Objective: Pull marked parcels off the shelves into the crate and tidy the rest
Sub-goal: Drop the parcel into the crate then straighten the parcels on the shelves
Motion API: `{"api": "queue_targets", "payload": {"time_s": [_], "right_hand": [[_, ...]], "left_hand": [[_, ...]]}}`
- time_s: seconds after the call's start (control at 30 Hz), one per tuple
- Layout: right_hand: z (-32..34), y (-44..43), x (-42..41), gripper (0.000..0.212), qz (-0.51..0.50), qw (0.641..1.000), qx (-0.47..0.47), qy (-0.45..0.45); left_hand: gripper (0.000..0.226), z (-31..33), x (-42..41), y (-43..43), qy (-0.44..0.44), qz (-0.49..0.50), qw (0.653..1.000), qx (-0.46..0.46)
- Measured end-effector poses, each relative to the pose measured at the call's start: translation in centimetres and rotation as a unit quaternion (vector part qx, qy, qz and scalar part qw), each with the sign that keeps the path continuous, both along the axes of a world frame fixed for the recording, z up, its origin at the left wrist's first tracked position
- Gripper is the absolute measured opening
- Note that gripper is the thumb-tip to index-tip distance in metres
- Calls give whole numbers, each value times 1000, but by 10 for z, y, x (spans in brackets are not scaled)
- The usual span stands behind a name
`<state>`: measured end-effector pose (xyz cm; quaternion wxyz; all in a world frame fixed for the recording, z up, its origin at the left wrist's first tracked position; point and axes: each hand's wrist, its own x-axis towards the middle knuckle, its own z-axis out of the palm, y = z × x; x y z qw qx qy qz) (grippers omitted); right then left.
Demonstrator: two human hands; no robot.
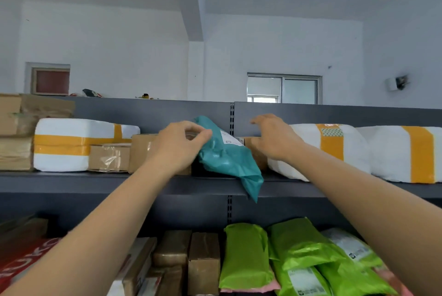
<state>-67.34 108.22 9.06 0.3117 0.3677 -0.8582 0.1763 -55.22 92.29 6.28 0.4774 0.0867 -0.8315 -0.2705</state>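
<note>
Both forearms reach up: left fingers pinch the teal mailer (label showing), right fingers spread, empty; next, probably, pulling it off the shelf.

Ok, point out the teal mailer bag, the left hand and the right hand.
teal mailer bag [227,164]: head view, on its crumpled middle.
left hand [178,146]: head view, on the back of the hand.
right hand [275,139]: head view, on the back of the hand.

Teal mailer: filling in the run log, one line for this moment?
left hand pinches teal mailer | right hand open, empty | mailer overhangs shelf edge
</note>
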Motion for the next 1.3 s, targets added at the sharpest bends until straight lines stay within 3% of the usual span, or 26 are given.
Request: {"api": "queue_targets", "payload": {"time_s": [0.07,0.13,0.2,0.33,0.43,0.6,0.8,0.9,1.0,1.13,1.2,1.3], "right_hand": [[7,-15,-8,48,-51,998,20,-36],[12,-29,-17,50,-104,991,58,-64],[17,-40,-25,49,-145,983,93,-70],[16,-50,-32,44,-181,977,94,-60],[11,-52,-34,42,-178,982,36,-49],[12,-42,-23,43,-164,982,-81,-46],[28,-5,2,40,-84,962,-253,-58],[29,19,18,42,-5,941,-327,-85],[25,39,24,49,60,911,-384,-136],[11,57,29,21,152,856,-435,-234],[2,65,33,12,207,825,-442,-284],[-10,72,45,13,274,777,-451,-344]], "left_hand": [[20,7,10,2,11,1,999,-50],[28,12,19,8,9,-58,996,-72],[45,14,24,14,-39,-106,986,-119],[67,4,12,21,-182,-11,933,-311],[61,-11,-5,15,-240,33,897,-371],[38,-27,-20,2,-195,55,900,-387],[38,-31,-27,6,-195,88,896,-390],[48,-27,-24,13,-209,86,903,-365],[59,-21,-18,27,-161,62,940,-295],[62,-12,-12,52,-66,-75,990,-100],[59,-9,-10,65,-40,-188,981,10],[44,-9,-8,83,4,-328,928,177]]}}
